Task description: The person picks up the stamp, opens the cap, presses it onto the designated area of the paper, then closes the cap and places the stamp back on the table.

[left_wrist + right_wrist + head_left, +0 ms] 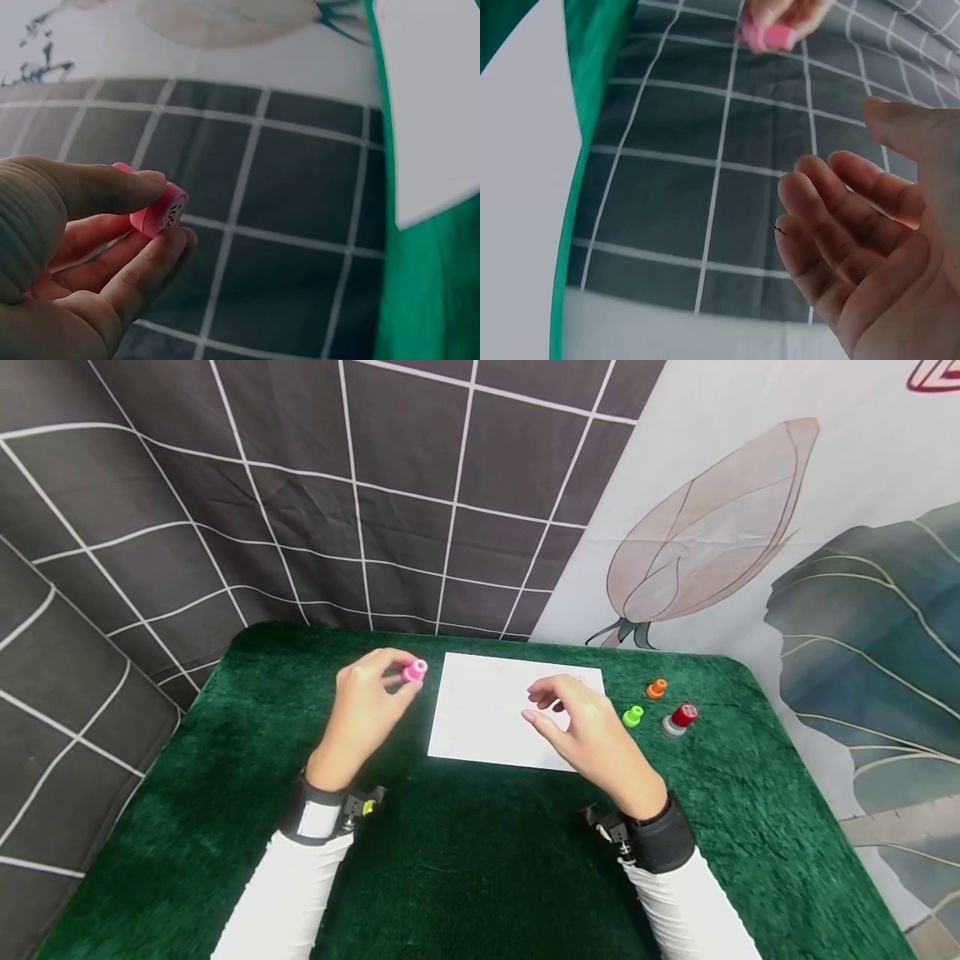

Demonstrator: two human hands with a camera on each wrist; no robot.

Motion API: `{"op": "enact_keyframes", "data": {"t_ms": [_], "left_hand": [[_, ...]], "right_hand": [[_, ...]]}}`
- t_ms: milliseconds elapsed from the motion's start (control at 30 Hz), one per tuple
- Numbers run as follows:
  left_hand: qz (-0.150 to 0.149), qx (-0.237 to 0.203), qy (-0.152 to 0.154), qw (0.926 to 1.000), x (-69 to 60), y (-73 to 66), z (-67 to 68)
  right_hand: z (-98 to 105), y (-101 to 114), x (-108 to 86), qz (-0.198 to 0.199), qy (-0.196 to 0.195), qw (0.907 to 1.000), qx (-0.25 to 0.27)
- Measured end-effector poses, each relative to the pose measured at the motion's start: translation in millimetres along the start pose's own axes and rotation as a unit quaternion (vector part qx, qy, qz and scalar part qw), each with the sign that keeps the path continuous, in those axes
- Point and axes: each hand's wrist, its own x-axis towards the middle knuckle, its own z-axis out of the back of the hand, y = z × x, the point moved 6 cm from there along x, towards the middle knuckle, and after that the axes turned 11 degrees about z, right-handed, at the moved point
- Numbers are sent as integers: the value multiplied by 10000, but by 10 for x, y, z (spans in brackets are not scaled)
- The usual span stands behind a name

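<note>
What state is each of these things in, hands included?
Pink stamp: held up, marked end showing.
Left hand: pinching the pink stamp.
Right hand: empty, fingers loosely curved.
Paper: flat, partly hidden.
Orange stamp: apparently upright.
Green stamp: apparently upright.
Red-topped stamp: apparently upright.
Green cloth: spread out.

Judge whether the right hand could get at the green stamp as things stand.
Probably yes: the right hand holds nothing, and the green stamp stands close by, with nothing visible between them.
</note>
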Motion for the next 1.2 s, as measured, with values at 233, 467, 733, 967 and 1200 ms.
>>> {"op": "enact_keyframes", "data": {"t_ms": [233, 467, 733, 967, 1200], "left_hand": [[627, 250, 198, 9975, 182, 498, 89], [823, 596, 284, 9944, 293, 950, 177], [1119, 645, 487, 9904, 382, 1252, 258], [1207, 1012, 734, 9848, 433, 1432, 259], [1173, 1320, 920, 9800, 510, 1578, 219]], "right_hand": [[167, -314, -106, -8, 426, 9978, -502], [347, -696, -148, -311, 1175, 9882, -934], [466, -1033, -175, -577, 1969, 9704, -1271], [381, -1292, -263, -858, 2784, 9469, -1358], [297, -1517, -407, -989, 3409, 9219, -1551]]}}
